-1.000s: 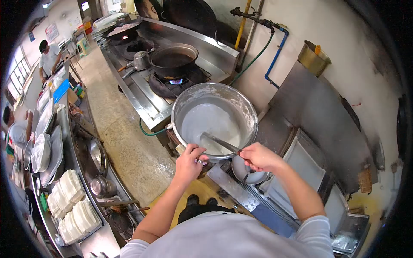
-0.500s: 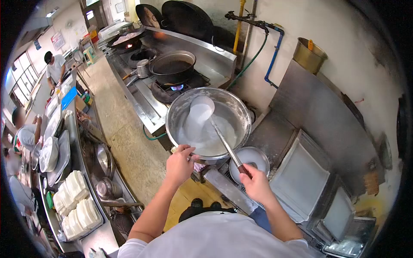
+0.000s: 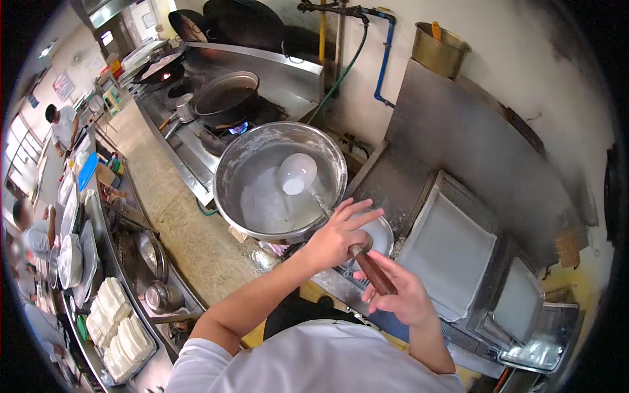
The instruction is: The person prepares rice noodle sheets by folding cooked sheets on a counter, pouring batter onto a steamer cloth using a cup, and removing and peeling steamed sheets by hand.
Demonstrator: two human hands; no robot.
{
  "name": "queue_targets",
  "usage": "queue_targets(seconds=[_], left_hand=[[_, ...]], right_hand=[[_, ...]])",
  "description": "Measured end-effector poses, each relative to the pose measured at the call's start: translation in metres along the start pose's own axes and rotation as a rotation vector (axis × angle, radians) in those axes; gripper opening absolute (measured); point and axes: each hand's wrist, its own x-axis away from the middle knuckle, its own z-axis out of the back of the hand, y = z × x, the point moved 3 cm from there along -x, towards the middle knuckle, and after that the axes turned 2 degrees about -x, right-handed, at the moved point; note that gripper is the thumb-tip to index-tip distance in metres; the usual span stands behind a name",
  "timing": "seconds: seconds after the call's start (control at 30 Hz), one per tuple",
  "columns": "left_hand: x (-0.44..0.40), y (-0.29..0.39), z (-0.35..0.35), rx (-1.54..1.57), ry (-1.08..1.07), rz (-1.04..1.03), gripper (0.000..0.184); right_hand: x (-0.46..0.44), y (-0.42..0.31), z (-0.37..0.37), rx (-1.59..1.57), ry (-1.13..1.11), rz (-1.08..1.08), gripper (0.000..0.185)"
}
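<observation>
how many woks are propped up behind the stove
2 visible: a smaller wok on the left, and a larger wok just right of it, both behind the stove. Others could be hidden behind them.

Steel stove [image 3: 187,152]: wok [image 3: 159,71] at far end, 1 saucepan [image 3: 186,111] beside 1 dark pot [image 3: 227,98] over a lit burner. Steel basin [image 3: 280,180] overlaps near end, support hidden. Right counter [image 3: 401,190]: 1 large pale tray [image 3: 449,252], 1 smaller [image 3: 517,301] nearer right edge. Left worktop [image 3: 152,374]: 1 tray [image 3: 145,364] near right edge, white stacks on it.
</observation>
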Motion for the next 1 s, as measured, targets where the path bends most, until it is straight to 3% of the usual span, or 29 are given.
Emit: queue_targets(seconds=[0.03,0.13,0.17,0.27,0.37,0.47,0.5,0.7,0.8,0.9,1.0], left_hand=[[-0.006,0.001,0.002,0.072,0.058,0.008,0.009],[-0.017,-0.006,0.01,0.122,0.1,0.013,0.011],[-0.02,-0.01,0.013,0.184,0.131,0.027,0.012],[-0.031,-0.027,0.022,0.34,0.22,0.079,0.014],[-0.034,-0.046,0.032,0.466,0.294,0.18,0.018],[-0.037,-0.074,0.037,0.424,0.366,0.232,0.014],[-0.04,-0.076,0.045,0.516,0.382,0.342,0.021],[-0.031,-0.179,0.056,0.679,0.541,0.551,0.029],[-0.017,-0.235,0.054,0.887,0.645,0.642,0.032],[-0.001,-0.268,0.062,0.893,0.703,0.644,0.032],[0.01,-0.278,0.078,0.965,0.739,0.702,0.031]], right_hand=[[-0.004,-0.001,0.006,-0.053,-0.052,0.043,0.078],[-0.027,0.031,0.046,-0.277,0.083,-0.157,0.078],[-0.035,0.052,0.065,-0.152,0.158,-0.147,0.072],[-0.05,0.112,0.115,0.31,0.375,-0.379,0.059],[-0.065,0.183,0.159,1.084,0.55,-0.447,0.052],[-0.078,0.234,0.183,1.447,0.508,-0.496,0.051],[-0.08,0.235,0.174,1.435,0.629,-0.442,0.045],[-0.11,0.235,0.152,1.465,0.762,-0.565,0.04],[-0.115,0.249,0.159,1.319,0.901,-0.504,0.032],[-0.119,0.263,0.169,1.181,1.015,-0.445,0.025],[-0.111,0.312,0.212,0.826,1.211,-0.237,0.017]])
